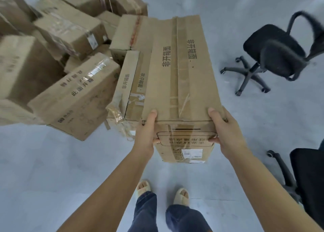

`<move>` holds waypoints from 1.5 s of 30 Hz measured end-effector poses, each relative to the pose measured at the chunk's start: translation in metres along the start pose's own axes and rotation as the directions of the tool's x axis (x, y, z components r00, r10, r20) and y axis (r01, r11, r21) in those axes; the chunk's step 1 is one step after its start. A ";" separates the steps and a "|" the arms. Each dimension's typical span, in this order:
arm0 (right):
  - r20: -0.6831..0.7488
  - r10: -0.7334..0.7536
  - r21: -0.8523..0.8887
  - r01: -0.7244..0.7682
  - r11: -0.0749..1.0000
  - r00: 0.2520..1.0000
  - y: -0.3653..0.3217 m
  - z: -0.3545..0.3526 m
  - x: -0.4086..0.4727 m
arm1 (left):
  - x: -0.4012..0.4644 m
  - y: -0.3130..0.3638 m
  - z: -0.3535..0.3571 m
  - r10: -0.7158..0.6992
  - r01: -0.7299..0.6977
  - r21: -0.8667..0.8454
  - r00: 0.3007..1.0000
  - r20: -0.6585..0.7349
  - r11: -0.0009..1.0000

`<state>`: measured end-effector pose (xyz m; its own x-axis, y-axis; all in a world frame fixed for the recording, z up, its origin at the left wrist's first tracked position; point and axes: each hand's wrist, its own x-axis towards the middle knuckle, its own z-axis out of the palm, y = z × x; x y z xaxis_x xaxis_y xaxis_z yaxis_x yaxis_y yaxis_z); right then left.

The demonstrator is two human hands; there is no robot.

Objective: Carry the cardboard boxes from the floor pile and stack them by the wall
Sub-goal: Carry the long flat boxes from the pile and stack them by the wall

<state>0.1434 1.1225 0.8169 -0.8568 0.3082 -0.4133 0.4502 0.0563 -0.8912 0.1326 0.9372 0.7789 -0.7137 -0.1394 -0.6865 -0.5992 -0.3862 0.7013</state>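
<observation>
A long cardboard box point(182, 70) with black printed characters on top is held off the floor in front of me. My left hand point(146, 131) grips its near left corner, thumb on top and fingers curled onto the end face. My right hand point(226, 131) grips the near right corner the same way. The box's far end reaches over the floor pile of cardboard boxes point(70, 56), which fills the upper left. A similar long box point(129, 88) with torn tape lies just left of the held one.
A black office chair point(273, 56) on castors stands at the right; part of a second black chair point(305, 181) shows at the lower right edge. Grey floor point(52, 170) spreads around my sandalled feet point(163, 191).
</observation>
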 end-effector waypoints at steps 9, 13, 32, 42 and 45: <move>0.191 -0.362 0.081 0.353 0.932 0.913 -0.071 -0.060 -0.072 | -0.126 0.011 0.024 0.325 -0.337 -0.257 0.942 -0.089 0.906; 0.315 -0.445 0.109 0.434 0.894 0.838 -0.069 -0.075 -0.101 | -0.183 -0.013 0.015 0.439 -0.487 -0.255 0.870 -0.223 0.836; 0.966 -0.037 -0.093 0.477 0.874 0.255 0.093 0.037 -0.406 | -0.477 -0.271 -0.202 -0.032 -0.647 -0.363 0.464 -0.885 0.671; 0.931 0.342 -0.187 0.639 0.746 -0.127 0.266 0.024 -0.644 | -0.666 -0.479 -0.260 -0.462 -0.767 -0.428 0.195 -0.865 0.478; 0.866 0.445 -0.169 0.706 0.688 -0.227 0.304 0.017 -0.702 | -0.707 -0.522 -0.261 -0.563 -0.820 -0.409 0.131 -0.816 0.401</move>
<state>0.8776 0.9071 0.8335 0.1767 -0.8676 -0.4649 -0.2528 0.4164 -0.8733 1.0442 0.9995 0.8479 0.5396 -0.5450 -0.6418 0.4930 -0.4134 0.7655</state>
